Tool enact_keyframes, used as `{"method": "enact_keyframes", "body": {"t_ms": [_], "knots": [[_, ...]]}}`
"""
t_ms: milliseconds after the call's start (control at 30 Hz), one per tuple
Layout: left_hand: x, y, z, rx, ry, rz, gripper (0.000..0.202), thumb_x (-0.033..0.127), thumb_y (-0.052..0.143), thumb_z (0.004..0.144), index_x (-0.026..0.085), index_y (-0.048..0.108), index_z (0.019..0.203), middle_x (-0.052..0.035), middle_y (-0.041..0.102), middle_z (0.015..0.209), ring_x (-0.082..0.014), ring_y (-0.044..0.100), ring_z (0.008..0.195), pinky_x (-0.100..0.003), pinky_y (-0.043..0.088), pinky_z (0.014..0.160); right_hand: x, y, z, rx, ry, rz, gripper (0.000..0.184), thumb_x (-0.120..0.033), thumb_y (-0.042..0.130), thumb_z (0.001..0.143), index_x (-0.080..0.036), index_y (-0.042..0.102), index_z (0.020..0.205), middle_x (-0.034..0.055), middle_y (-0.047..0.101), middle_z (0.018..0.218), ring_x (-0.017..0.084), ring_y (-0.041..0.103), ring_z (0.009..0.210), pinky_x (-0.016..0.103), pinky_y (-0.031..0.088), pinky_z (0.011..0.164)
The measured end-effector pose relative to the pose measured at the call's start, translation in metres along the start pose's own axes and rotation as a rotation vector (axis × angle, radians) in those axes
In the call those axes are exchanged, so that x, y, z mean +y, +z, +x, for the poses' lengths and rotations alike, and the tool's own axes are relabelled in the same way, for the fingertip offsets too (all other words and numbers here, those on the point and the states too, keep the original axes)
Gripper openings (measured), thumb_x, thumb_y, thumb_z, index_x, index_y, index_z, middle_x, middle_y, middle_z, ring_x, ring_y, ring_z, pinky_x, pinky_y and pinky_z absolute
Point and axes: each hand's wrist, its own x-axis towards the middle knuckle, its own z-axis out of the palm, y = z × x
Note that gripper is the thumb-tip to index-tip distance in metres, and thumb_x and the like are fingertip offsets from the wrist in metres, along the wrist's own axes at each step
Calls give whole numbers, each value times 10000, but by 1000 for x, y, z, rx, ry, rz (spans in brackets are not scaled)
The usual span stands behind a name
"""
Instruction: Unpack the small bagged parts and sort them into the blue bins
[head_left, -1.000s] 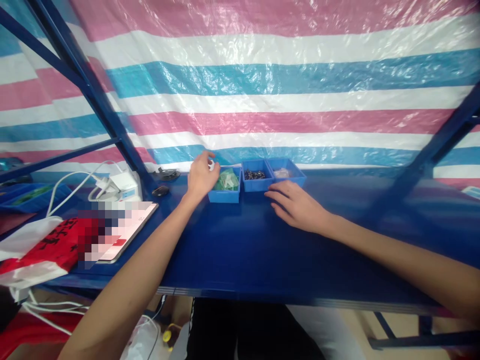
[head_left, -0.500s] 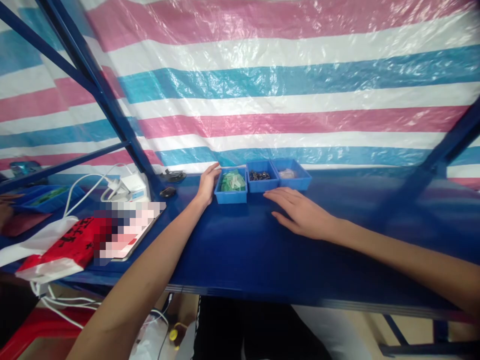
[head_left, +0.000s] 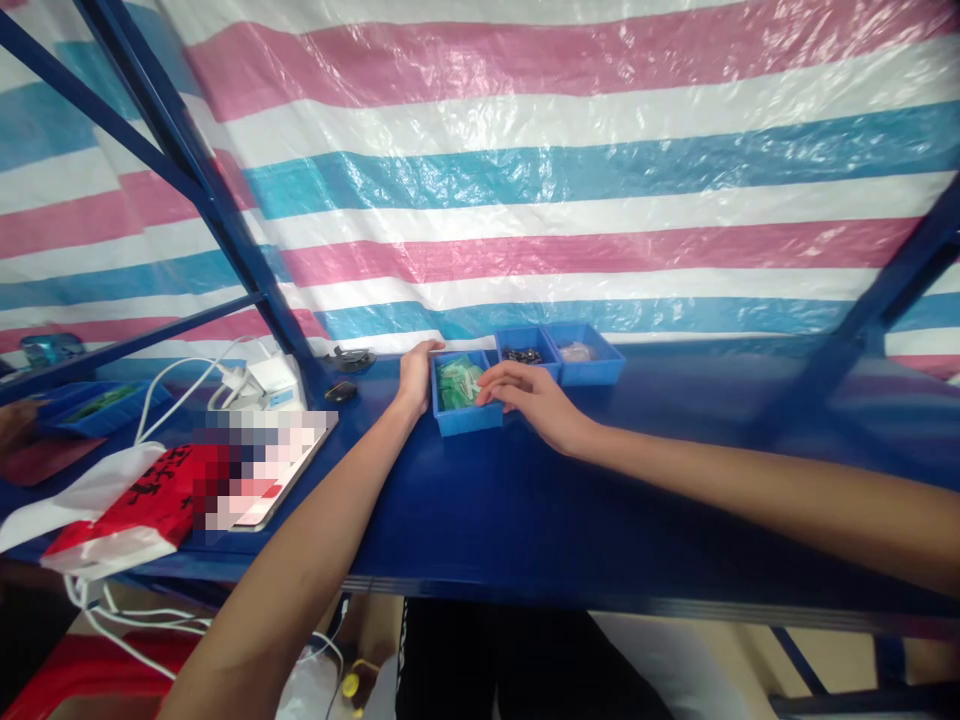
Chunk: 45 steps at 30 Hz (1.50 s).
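A small blue bin (head_left: pixel 471 420) filled with green and pale flat pieces (head_left: pixel 457 384) stands on the blue table between my hands. Along its left wall lies my left hand (head_left: pixel 414 380), fingers reaching to the far left corner and gripping that side. My right hand (head_left: pixel 529 398) is bent over the right wall, with its fingertips inside by the green pieces and the thumb low at the wall. Behind the right hand are a second blue bin (head_left: pixel 555 366) of small dark parts (head_left: pixel 523 355) and a third blue bin (head_left: pixel 596 373) with clear, pale pieces (head_left: pixel 576 351).
On the left of the table (head_left: pixel 450 520) lie a red and white packet (head_left: pixel 142 500), a blurred-out flat device (head_left: pixel 281 490), a white power strip (head_left: pixel 281 385) with cables and a black object (head_left: pixel 341 391). Another person's hand (head_left: pixel 16 425) shows at far left. A striped sheet (head_left: pixel 525 180) hangs behind.
My right hand has moved left from in front of the middle bin onto the green-piece bin. That bin has come nearer to me and turned slightly, with my left hand still beside it.
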Motion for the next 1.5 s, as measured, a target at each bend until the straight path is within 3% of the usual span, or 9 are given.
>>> {"method": "enact_keyframes", "body": {"t_ms": [167, 300, 567, 733, 833, 933, 1133, 1300, 1500], "knots": [[9, -1, -6, -5, -59, -74, 332, 437, 612, 760, 150, 647, 923, 51, 447, 529, -135, 477, 431, -266, 405, 486, 3, -10, -21, 244, 187, 394, 119, -300, 617, 835, -198, 678, 822, 42, 705, 715, 198, 660, 764, 295, 457, 645], [18, 5, -15, -145, -135, -91, 347, 460, 640, 777, 144, 686, 912, 44, 425, 514, -122, 432, 391, -266, 373, 449, 6, -18, -33, 233, 289, 493, 177, -359, 683, 823, -182, 694, 816, 46, 680, 663, 198, 639, 686, 315, 483, 640], [28, 17, -33, -296, -86, 41, 356, 500, 723, 769, 173, 710, 909, 49, 395, 540, -93, 384, 390, -244, 330, 421, -6, -18, -49, 140, 101, 169, 214, -387, 809, 792, -203, 700, 807, -1, 655, 729, 152, 578, 695, 302, 441, 678], [33, 22, -40, -403, 127, 275, 421, 561, 646, 845, 151, 738, 875, 18, 428, 544, -102, 373, 421, -244, 280, 424, -21, -18, -65, -2, 71, -32, 226, -412, 784, 826, -205, 695, 808, 0, 621, 739, 153, 540, 683, 296, 420, 631], [40, 28, -43, -450, 298, 416, 434, 550, 594, 890, 151, 761, 857, -36, 591, 652, -155, 534, 576, -259, 401, 553, -23, -23, -75, -99, 113, -67, 226, -433, 764, 849, -215, 712, 875, 4, 623, 777, 153, 541, 689, 294, 412, 621], [45, 39, -54, -555, 443, 535, 366, 471, 585, 912, 159, 773, 875, -69, 713, 878, -243, 642, 891, -300, 475, 820, -22, -28, -82, -142, 125, -137, 222, -445, 723, 886, -224, 710, 911, 10, 653, 839, 144, 546, 673, 292, 411, 605], [38, 61, -76, -683, 481, 532, 309, 409, 619, 924, 190, 728, 1112, -77, 717, 1166, -270, 632, 1118, -352, 452, 997, -24, -29, -85, -89, -4, -508, 288, -448, 804, 807, -226, 644, 895, 2, 672, 875, 144, 565, 665, 291, 445, 605], [28, 64, -73, -581, 508, 475, 249, 337, 710, 870, 183, 717, 1066, -67, 713, 1056, -215, 651, 1014, -308, 467, 909, -19, -31, -84, 111, -169, -756, 500, -490, 850, 732, -227, 514, 993, 60, 609, 1014, 250, 592, 917, 388, 521, 767], [26, 64, -74, -346, 657, 596, 270, 397, 635, 931, 170, 725, 817, -23, 643, 816, -154, 573, 778, -270, 431, 742, -7, -46, -78, 23, -283, -1007, 704, -663, 713, 814, -216, 509, 1318, 190, 490, 1405, 405, 454, 1311, 605, 430, 1041]]}}
